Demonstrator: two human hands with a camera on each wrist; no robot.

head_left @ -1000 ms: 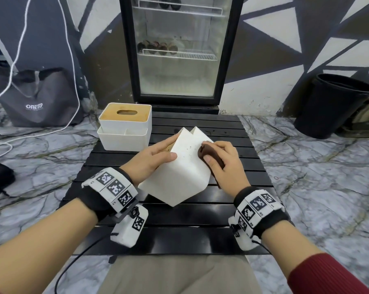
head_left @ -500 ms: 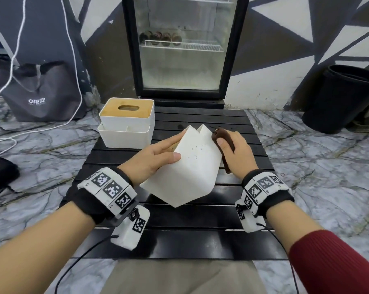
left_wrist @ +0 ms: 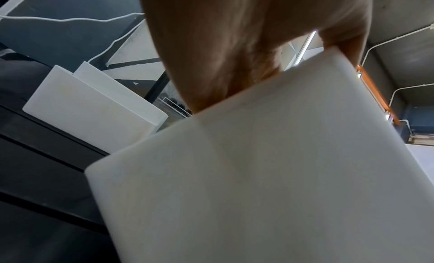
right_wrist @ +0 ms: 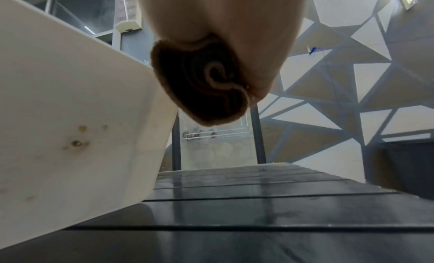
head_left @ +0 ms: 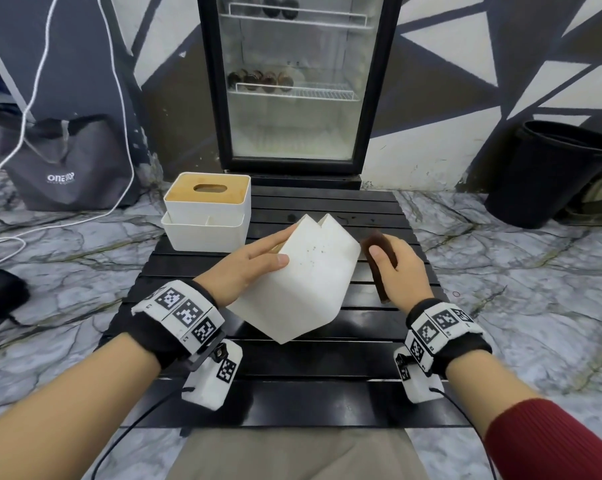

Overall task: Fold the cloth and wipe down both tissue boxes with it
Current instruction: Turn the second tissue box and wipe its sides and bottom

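A glass-door fridge [head_left: 294, 84], grey bag [head_left: 64, 164] and black bin [head_left: 549, 174] stand behind the slatted table [head_left: 327, 372].

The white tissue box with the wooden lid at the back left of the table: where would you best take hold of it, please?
Probably from above, across the upper white tissue box with the wooden lid, thumb on one long wall, fingers on the opposite. It stands upright on the black slatted table, its walls flat; its lower front tray looks awkward to grip.
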